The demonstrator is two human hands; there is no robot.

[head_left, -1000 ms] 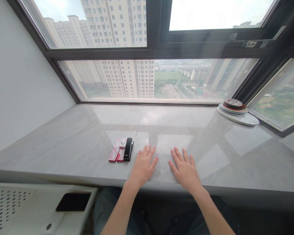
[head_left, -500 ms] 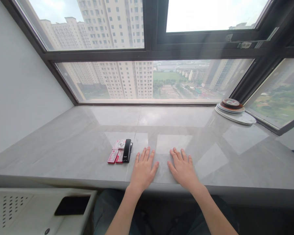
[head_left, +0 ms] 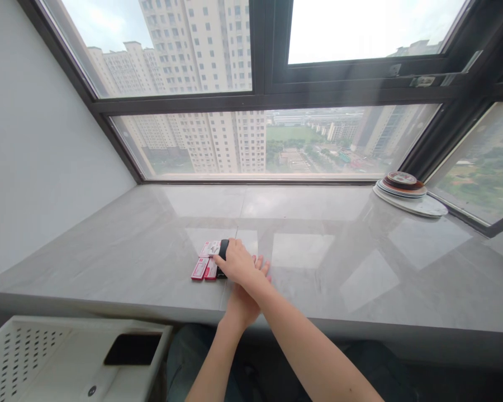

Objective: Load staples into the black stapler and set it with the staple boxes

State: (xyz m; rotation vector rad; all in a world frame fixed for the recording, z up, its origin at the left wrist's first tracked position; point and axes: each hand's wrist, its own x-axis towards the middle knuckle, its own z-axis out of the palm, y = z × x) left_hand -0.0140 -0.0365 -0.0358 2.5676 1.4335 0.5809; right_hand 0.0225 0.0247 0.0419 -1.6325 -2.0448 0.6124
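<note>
My right hand [head_left: 240, 263] has crossed over my left and closes around a black stapler [head_left: 223, 248], thumb on its left side. Most of the stapler is hidden under the fingers; only its far end and a bit near the front show. Below the right wrist, my left hand [head_left: 240, 306] rests on the grey marbled sill with its fingers stretched out, partly covered. Several small red-and-white boxes [head_left: 199, 269] lie together directly left of the stapler, one paler box [head_left: 214, 249] at their far right.
At the far right corner sits a stack of plates [head_left: 406, 195] by the window frame. A white perforated plastic tray [head_left: 62, 363] with a dark phone-like slab [head_left: 133, 349] stands below the front edge of the sill [head_left: 339, 268] at left. A wall rises on the left.
My right hand has swung left across my left hand and taken hold of the stapler. My left hand has stayed nearly in place. The view has shifted slightly.
</note>
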